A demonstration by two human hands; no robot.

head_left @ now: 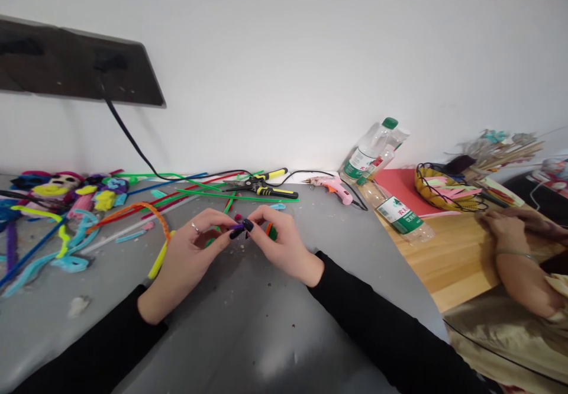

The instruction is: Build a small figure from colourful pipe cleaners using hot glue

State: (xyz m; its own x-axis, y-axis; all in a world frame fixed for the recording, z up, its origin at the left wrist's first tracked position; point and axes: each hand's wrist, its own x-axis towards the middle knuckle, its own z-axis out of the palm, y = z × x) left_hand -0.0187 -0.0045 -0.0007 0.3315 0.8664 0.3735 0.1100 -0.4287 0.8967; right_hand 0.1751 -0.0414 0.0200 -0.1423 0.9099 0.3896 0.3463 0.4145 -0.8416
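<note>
Above the grey tabletop, my left hand (pixel 190 252) and my right hand (pixel 279 243) meet fingertip to fingertip. Both are closed in a pinch on a short piece of purple pipe cleaner (pixel 237 226), mostly covered by the fingers. Just behind the hands lie small green and orange bits, partly hidden. An orange pipe cleaner (pixel 146 206) curves past my left wrist, and a yellow one (pixel 158 259) shows beside it. Wire strippers (pixel 266 186) with yellow and black handles lie beyond my fingers, across green and red pipe cleaners (pixel 199 188).
A pink glue gun (pixel 331 187) lies near the wall, its cord alongside. Plastic bottles (pixel 402 213) stand and lie at the right. Fuzzy figures (pixel 62 190) and pipe cleaners crowd the left. A yellow basket (pixel 444 188) sits on the wooden table, where another person's arm (pixel 519 264) rests.
</note>
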